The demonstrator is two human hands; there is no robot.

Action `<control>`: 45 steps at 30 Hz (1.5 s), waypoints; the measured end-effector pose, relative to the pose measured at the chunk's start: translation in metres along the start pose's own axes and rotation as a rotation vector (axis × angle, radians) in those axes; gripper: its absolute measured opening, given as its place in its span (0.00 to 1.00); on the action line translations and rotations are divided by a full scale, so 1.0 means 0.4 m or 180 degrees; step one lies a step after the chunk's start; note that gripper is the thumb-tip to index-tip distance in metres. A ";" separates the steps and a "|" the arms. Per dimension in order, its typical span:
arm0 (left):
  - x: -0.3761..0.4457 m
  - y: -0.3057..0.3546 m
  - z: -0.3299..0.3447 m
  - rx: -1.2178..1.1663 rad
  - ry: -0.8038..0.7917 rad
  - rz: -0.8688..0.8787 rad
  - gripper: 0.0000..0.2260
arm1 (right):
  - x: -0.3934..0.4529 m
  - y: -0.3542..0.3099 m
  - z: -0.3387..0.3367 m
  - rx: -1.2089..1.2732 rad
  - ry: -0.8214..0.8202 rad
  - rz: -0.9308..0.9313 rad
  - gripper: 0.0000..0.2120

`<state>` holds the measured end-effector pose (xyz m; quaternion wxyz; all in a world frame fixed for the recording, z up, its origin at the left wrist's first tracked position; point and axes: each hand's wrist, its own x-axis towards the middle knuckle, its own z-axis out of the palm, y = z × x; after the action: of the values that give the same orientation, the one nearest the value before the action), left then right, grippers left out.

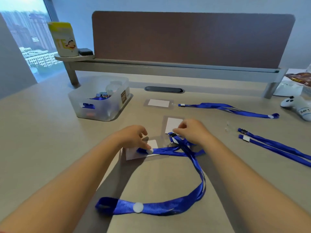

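Two clear badge holders with white cards lie mid-table: a near one (134, 153) under my left hand (134, 137) and a farther one (173, 124) by my right hand (193, 131). Blue lanyards (168, 151) cross between them, and one lanyard loop (151, 207) with a white bead trails toward me. My left fingertips press the strap end onto the near holder. My right hand's fingers pinch the lanyard's black clip (172, 134) at the farther holder's lower edge.
A translucent bin (101, 100) with blue items stands at the left. A third badge holder (159, 103) with its lanyard (227, 108) lies farther back. A loose lanyard (272, 147) and a white game controller (296, 105) are on the right. A brown divider panel (193, 37) closes the back.
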<state>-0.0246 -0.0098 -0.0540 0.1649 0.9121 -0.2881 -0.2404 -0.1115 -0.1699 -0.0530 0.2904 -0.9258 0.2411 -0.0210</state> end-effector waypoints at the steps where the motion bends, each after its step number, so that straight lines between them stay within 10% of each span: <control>1: -0.005 -0.001 0.005 0.0064 0.0029 0.0018 0.27 | -0.009 -0.003 0.010 -0.0231 -0.0082 0.0059 0.19; 8: -0.012 0.003 0.009 0.0026 0.0341 0.0196 0.22 | -0.009 -0.011 0.038 -0.0702 -0.0087 0.0285 0.12; 21: 0.076 0.116 0.019 -0.0076 0.0969 0.1032 0.32 | -0.009 -0.035 -0.105 0.1646 0.0465 -0.0481 0.09; 30: 0.087 0.156 0.004 -0.1028 0.1982 0.1212 0.08 | -0.001 -0.019 -0.140 0.2669 0.0440 -0.0183 0.12; 45: 0.015 0.151 -0.066 -0.0205 0.2474 0.1576 0.09 | -0.013 -0.054 -0.100 0.2248 0.0045 -0.0335 0.08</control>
<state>-0.0333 -0.0562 -0.0076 0.3414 0.8328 -0.4064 0.1571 -0.1140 -0.1732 -0.0073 0.5893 -0.7793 0.1731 -0.1244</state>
